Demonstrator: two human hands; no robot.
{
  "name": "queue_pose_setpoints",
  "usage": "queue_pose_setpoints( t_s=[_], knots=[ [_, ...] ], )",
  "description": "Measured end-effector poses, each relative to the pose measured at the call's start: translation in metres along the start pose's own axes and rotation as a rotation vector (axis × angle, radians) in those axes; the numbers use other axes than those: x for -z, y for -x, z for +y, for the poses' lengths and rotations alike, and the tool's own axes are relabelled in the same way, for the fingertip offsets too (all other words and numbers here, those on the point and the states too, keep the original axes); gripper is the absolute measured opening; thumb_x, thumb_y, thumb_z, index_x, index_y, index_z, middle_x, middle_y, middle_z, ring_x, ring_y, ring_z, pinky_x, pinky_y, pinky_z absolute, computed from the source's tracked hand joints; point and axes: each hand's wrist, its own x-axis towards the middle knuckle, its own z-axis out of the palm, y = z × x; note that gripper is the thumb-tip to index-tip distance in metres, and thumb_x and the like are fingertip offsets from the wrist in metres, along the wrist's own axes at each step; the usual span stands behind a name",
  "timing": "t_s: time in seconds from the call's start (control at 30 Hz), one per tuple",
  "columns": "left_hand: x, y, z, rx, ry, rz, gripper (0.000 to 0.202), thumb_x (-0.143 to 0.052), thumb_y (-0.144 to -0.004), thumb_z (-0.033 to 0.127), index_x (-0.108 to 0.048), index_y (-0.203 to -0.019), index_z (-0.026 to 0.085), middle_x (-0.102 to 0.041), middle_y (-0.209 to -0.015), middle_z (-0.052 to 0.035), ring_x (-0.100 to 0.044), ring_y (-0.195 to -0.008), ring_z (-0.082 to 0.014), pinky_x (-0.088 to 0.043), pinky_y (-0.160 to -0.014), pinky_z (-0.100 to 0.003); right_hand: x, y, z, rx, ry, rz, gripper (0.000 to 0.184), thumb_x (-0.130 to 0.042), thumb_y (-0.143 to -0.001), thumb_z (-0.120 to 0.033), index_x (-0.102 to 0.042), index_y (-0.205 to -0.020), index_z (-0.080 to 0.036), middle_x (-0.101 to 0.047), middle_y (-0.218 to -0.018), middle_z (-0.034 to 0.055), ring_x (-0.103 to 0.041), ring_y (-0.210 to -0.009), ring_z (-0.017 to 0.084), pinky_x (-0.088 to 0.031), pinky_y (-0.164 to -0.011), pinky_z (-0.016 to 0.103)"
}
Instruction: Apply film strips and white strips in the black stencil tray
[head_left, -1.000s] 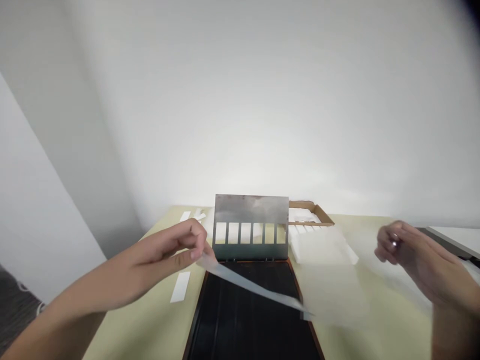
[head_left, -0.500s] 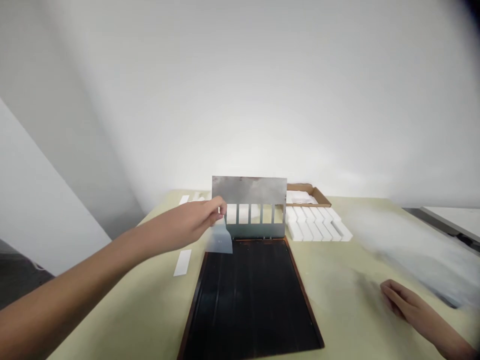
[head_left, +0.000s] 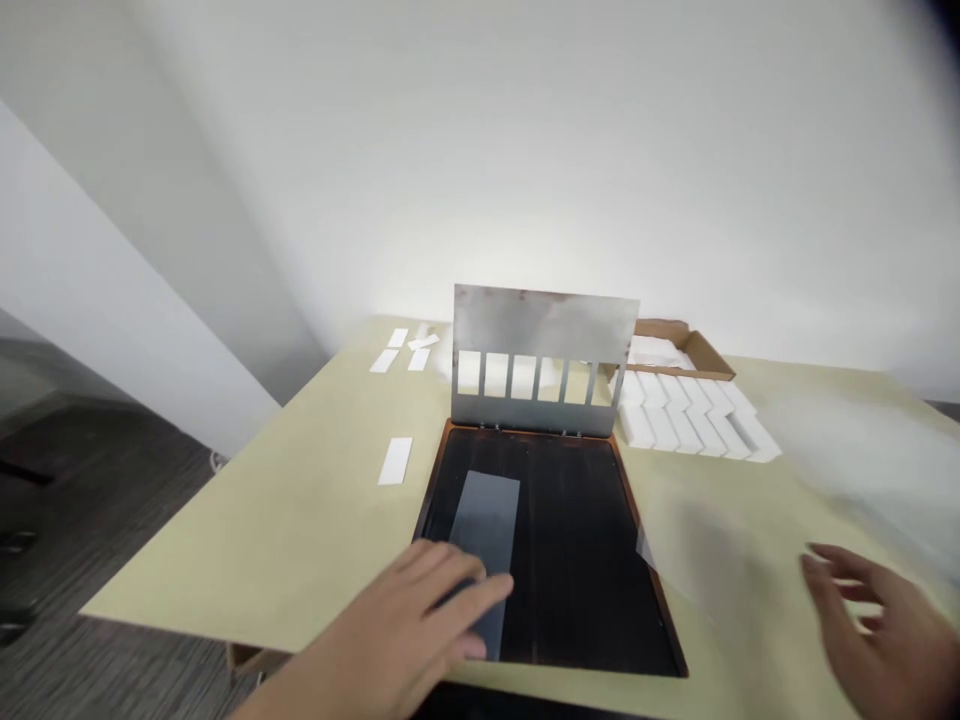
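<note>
- Translucent strip (head_left: 487, 515) on the black tray (head_left: 585, 545), partly covered by the left hand (head_left: 420, 625);
- Loose white cards (head_left: 385, 360), well beyond the left hand; one separate white card (head_left: 395, 461), nearer to it, on the pale green table (head_left: 285, 520);
- Left hand open, palm down, fingers spread over the strip; whether they press or hover, I cannot tell;
- Black tray between the hands; slotted metal plate (head_left: 544, 320) standing at its far edge;
- White blocks (head_left: 690, 418), beyond the right hand (head_left: 885, 620) and leftward; open cardboard box (head_left: 711, 358) behind them;
- Right hand loosely curled, thumb near forefinger; whether it grasps anything, I cannot tell.
</note>
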Motion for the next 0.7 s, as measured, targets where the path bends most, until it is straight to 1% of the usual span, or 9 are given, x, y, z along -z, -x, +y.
queue_pose_setpoints(
  t_s=[0.03,0.1,0.17,0.2,0.27,0.33,0.4,0.53,0.7],
  knots=[
    [-0.001,0.002,-0.009,0.063,0.005,0.029,0.046,-0.048,-0.113,0.031,-0.046,-0.158,0.03,-0.065,-0.141,-0.0068,-0.059,-0.124,-0.0259,-0.05,-0.104,-0.039,-0.008,0.018,-0.036,0.067,-0.059,-0.065,0.049,-0.056,-0.09,-0.066,-0.072,-0.101,-0.021,-0.075,-0.098,0.0164,-0.07,-0.081,0.032,-0.058,-0.065,0.047],
    [-0.005,0.003,-0.03,0.181,-0.046,0.05,0.051,-0.046,-0.114,0.036,-0.039,-0.164,0.034,-0.054,-0.159,-0.0031,-0.048,-0.143,-0.0299,-0.043,-0.116,-0.046,-0.031,0.058,-0.112,0.308,-0.209,-0.196,0.045,-0.053,-0.1,-0.059,-0.072,-0.118,-0.021,-0.075,-0.121,0.0148,-0.068,-0.111,0.032,-0.058,-0.096,0.052],
    [-0.01,0.002,-0.048,0.234,-0.076,0.012,0.059,-0.046,-0.113,0.045,-0.028,-0.168,0.036,-0.042,-0.169,-0.0007,-0.037,-0.154,-0.0337,-0.038,-0.12,-0.052,-0.055,0.091,-0.177,0.503,-0.213,-0.486,0.048,-0.049,-0.107,-0.054,-0.062,-0.144,-0.025,-0.066,-0.146,0.01,-0.058,-0.136,0.03,-0.05,-0.113,0.052],
    [-0.013,0.001,-0.055,0.235,-0.078,-0.01,0.063,-0.046,-0.113,0.049,-0.023,-0.17,0.036,-0.038,-0.172,-0.0003,-0.033,-0.157,-0.0349,-0.036,-0.122,-0.053,-0.067,0.101,-0.201,0.575,-0.178,-0.599,0.056,-0.048,-0.107,-0.056,-0.054,-0.154,-0.026,-0.058,-0.157,0.0083,-0.051,-0.144,0.031,-0.045,-0.118,0.055],
    [-0.018,-0.002,-0.062,0.212,-0.067,-0.038,0.07,-0.046,-0.111,0.056,-0.015,-0.171,0.036,-0.033,-0.174,0.0,-0.029,-0.159,-0.0363,-0.032,-0.124,-0.055,-0.084,0.112,-0.229,0.65,-0.105,-0.74,0.07,-0.042,-0.108,-0.062,-0.039,-0.165,-0.022,-0.04,-0.171,0.0056,-0.036,-0.157,0.034,-0.033,-0.126,0.063],
    [-0.021,-0.002,-0.063,0.187,-0.057,-0.056,0.076,-0.047,-0.11,0.06,-0.009,-0.171,0.036,-0.033,-0.174,0.0004,-0.028,-0.16,-0.0371,-0.027,-0.127,-0.057,-0.092,0.111,-0.236,0.677,-0.044,-0.817,0.078,-0.036,-0.108,-0.067,-0.03,-0.169,-0.02,-0.025,-0.176,0.0026,-0.024,-0.162,0.036,-0.024,-0.129,0.067],
    [-0.022,-0.001,-0.063,0.173,-0.049,-0.068,0.078,-0.047,-0.109,0.062,-0.007,-0.171,0.036,-0.033,-0.173,0.0006,-0.027,-0.16,-0.0382,-0.023,-0.128,-0.059,-0.095,0.107,-0.234,0.682,-0.004,-0.853,0.08,-0.032,-0.107,-0.07,-0.025,-0.17,-0.021,-0.017,-0.177,0.0,-0.017,-0.164,0.036,-0.02,-0.13,0.067],
    [-0.025,0.002,-0.065,0.191,-0.044,-0.063,0.077,-0.047,-0.108,0.065,-0.011,-0.17,0.039,-0.037,-0.171,0.0007,-0.026,-0.16,-0.0405,-0.02,-0.127,-0.064,-0.094,0.102,-0.227,0.683,0.025,-0.867,0.079,-0.031,-0.107,-0.07,-0.016,-0.172,-0.028,-0.013,-0.177,-0.003,-0.014,-0.166,0.033,-0.016,-0.131,0.065],
    [-0.026,0.001,-0.071,0.194,-0.033,-0.052,0.077,-0.05,-0.105,0.07,-0.019,-0.169,0.04,-0.042,-0.169,0.0,-0.03,-0.159,-0.0396,-0.021,-0.128,-0.061,-0.096,0.101,-0.227,0.691,0.054,-0.895,0.077,-0.034,-0.107,-0.068,-0.015,-0.172,-0.031,-0.013,-0.178,-0.004,-0.013,-0.166,0.032,-0.02,-0.131,0.064]
  ],
)
